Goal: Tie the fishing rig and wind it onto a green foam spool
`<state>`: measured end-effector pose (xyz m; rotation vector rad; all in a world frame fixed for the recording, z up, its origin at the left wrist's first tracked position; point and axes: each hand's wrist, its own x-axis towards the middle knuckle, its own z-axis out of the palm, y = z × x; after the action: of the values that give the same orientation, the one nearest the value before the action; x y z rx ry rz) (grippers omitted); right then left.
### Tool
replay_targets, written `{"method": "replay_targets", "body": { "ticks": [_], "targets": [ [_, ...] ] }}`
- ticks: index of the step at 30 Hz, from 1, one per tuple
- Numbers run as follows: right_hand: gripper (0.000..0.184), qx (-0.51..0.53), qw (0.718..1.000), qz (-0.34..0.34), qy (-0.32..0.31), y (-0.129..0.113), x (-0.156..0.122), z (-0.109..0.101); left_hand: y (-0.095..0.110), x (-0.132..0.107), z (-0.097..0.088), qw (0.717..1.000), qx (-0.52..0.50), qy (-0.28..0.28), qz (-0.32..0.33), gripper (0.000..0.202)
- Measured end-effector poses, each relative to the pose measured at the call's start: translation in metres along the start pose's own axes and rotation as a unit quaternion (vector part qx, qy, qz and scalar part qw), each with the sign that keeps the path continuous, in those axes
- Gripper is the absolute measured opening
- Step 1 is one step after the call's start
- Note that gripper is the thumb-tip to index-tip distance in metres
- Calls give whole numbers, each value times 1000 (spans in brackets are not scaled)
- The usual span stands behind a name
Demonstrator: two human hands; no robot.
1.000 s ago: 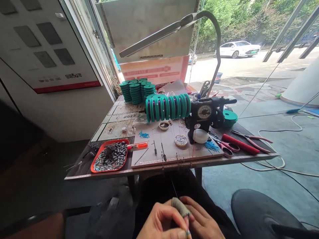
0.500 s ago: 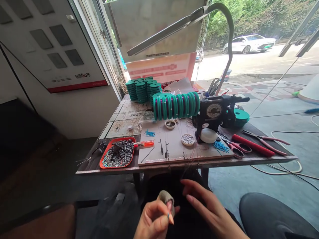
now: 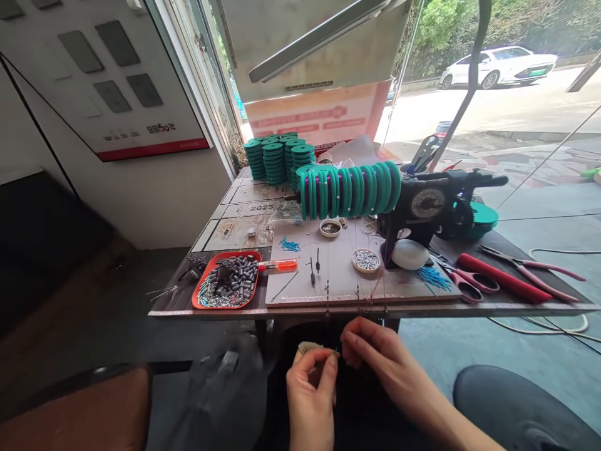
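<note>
Both my hands are below the table's front edge, over my dark lap. My left hand (image 3: 312, 391) is closed in a pinch, with a grey fingertip cover (image 3: 307, 347) on one finger, holding something small I cannot make out. My right hand (image 3: 375, 357) is also pinched, fingertips almost touching the left ones. Thin lines (image 3: 357, 269) run from the row of green spools (image 3: 350, 190) on the black winding machine (image 3: 429, 210) down across the pale board (image 3: 338, 272) toward my fingers.
The table (image 3: 220, 310) carries a red tray of small dark weights (image 3: 228, 288), an orange-handled tool (image 3: 279, 265), two little bowls of beads (image 3: 365, 260), a white egg-shaped object (image 3: 410, 254), scissors (image 3: 462, 282), red pliers (image 3: 514, 280), stacked green spools (image 3: 277, 160) and a lamp arm (image 3: 323, 37).
My hands rose from my lap toward the table edge and came together; the right hand went from spread fingers to a pinch. The view moved closer to the table.
</note>
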<state>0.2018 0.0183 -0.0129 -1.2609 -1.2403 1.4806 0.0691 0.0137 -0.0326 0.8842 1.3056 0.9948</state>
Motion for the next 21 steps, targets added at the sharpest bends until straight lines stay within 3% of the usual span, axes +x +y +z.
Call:
{"method": "replay_targets", "body": {
  "ticks": [9, 12, 15, 17, 19, 21],
  "targets": [
    [69, -25, 999, 23, -14, -5, 0, -11, 5, -2, 8, 994, 47, -97, -22, 39],
    [70, -48, 998, 28, -29, -4, -1, -14, 6, -1, 4, 994, 25, -103, -39, 38],
    [65, -163, 987, -6, -7, -5, -7, -22, 7, 0, -1, 996, 21, -87, -30, 36],
    [58, -287, 952, -79, 69, -9, -12, -28, 11, -1, -4, 996, 30, -77, -20, 35],
    [54, -390, 890, -198, 127, -16, -14, -32, 17, -2, -6, 996, 45, -77, -17, 34],
    [52, -457, 823, -323, 96, -25, -11, -32, 24, -5, -8, 994, 71, -83, -4, 33]
  ]
}}
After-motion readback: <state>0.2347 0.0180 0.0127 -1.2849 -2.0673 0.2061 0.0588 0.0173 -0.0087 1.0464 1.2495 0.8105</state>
